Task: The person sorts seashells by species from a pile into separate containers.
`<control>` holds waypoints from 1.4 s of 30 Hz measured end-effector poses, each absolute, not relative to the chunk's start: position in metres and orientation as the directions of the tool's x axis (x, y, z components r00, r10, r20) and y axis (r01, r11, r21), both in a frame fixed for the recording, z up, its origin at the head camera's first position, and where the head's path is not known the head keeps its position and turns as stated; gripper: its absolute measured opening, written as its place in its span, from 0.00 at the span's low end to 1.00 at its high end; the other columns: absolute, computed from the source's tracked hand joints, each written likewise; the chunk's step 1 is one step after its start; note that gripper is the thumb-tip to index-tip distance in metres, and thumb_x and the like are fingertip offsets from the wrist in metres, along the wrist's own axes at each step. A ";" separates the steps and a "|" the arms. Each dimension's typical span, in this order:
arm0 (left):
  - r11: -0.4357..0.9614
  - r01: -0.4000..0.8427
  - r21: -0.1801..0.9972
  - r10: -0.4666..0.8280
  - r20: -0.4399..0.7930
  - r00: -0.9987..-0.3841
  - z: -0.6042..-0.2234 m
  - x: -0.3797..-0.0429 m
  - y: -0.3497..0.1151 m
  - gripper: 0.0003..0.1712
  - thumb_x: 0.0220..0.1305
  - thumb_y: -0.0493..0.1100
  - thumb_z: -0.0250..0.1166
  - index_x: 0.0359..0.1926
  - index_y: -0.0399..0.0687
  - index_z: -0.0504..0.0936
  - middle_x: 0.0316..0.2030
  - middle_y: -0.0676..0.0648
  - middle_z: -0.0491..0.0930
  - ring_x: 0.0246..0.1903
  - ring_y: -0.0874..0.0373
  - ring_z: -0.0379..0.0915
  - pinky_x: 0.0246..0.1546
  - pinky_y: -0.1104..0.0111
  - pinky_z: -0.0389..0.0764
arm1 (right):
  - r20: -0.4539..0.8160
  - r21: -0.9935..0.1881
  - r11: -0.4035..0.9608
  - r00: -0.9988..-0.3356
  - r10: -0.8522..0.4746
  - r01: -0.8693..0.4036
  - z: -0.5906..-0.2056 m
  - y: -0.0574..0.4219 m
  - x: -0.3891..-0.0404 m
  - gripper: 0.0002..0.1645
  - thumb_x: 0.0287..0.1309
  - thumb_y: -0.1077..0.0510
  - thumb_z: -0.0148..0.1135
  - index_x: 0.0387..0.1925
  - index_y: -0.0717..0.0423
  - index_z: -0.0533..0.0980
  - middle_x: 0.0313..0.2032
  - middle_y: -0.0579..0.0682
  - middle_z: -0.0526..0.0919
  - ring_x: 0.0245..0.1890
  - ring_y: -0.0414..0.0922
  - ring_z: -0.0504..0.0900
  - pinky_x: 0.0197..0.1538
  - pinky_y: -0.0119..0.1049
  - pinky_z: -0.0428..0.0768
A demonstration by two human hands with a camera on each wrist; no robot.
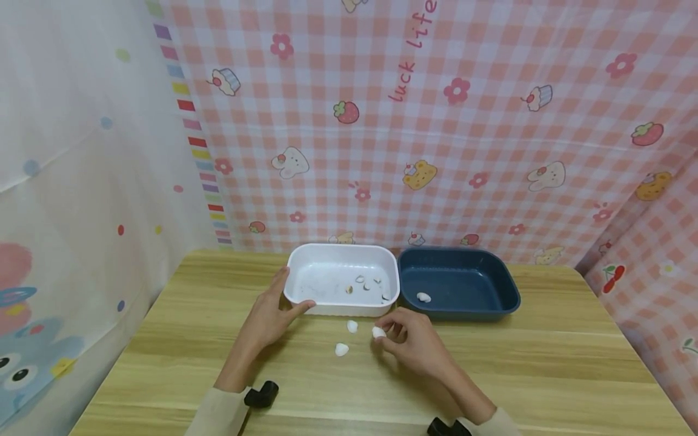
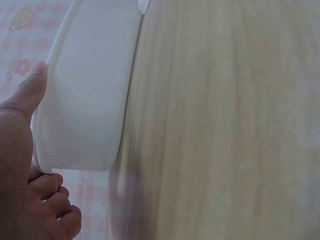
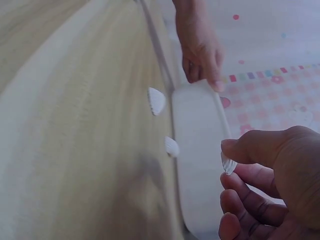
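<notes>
My right hand (image 1: 412, 342) pinches a white ribbed seashell (image 3: 228, 163) between thumb and fingertips, just above the table in front of the trays. My left hand (image 1: 269, 315) holds the left end of a white tray (image 1: 338, 310), its thumb on the rim and its other fingers at the end wall. Several small shells (image 1: 349, 290) lie in the right part of that tray. Two more white seashells rest on the wood in front of it, one nearer the tray (image 1: 352, 326) and one closer to me (image 1: 342, 349).
A dark blue tray (image 1: 458, 314) stands against the white tray's right side, with one white shell (image 1: 423, 297) at its left front. Both sit near the back of the wooden table (image 1: 551, 363). Behind hangs a pink checked cloth (image 1: 382, 151).
</notes>
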State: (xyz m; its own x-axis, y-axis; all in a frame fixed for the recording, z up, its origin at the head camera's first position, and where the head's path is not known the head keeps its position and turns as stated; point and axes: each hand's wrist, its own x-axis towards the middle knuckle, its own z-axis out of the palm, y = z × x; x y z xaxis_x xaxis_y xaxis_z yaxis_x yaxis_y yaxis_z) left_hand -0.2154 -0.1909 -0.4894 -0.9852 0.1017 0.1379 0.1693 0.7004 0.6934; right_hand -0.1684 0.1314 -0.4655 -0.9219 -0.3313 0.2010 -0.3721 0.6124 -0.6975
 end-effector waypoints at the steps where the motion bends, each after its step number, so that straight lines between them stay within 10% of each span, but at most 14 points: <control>1: 0.700 0.170 0.693 0.103 0.137 -0.985 -0.489 -0.215 -0.191 0.65 0.59 0.77 0.63 0.82 0.45 0.48 0.81 0.37 0.49 0.77 0.35 0.53 0.74 0.40 0.62 | 0.210 -0.690 0.617 -0.921 -0.329 -0.378 -0.464 0.133 -0.169 0.11 0.54 0.59 0.78 0.39 0.47 0.86 0.31 0.41 0.82 0.30 0.39 0.79 0.34 0.30 0.81; 42: 0.697 0.161 0.699 0.101 0.127 -0.987 -0.490 -0.216 -0.191 0.65 0.59 0.76 0.64 0.83 0.45 0.47 0.81 0.37 0.49 0.78 0.36 0.52 0.75 0.40 0.61 | 0.209 -0.638 0.720 -0.961 -0.178 -0.272 -0.437 0.201 -0.236 0.13 0.61 0.51 0.73 0.46 0.50 0.86 0.41 0.51 0.88 0.38 0.46 0.83 0.34 0.35 0.79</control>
State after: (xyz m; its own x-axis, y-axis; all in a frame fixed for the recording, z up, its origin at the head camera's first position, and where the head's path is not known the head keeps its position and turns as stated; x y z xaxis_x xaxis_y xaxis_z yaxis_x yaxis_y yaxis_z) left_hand -0.2157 -0.1913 -0.4902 -0.9868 0.1010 0.1268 0.1611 0.6972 0.6986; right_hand -0.2359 0.2014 -0.4373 -0.9615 -0.1785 0.2091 -0.2725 0.7203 -0.6379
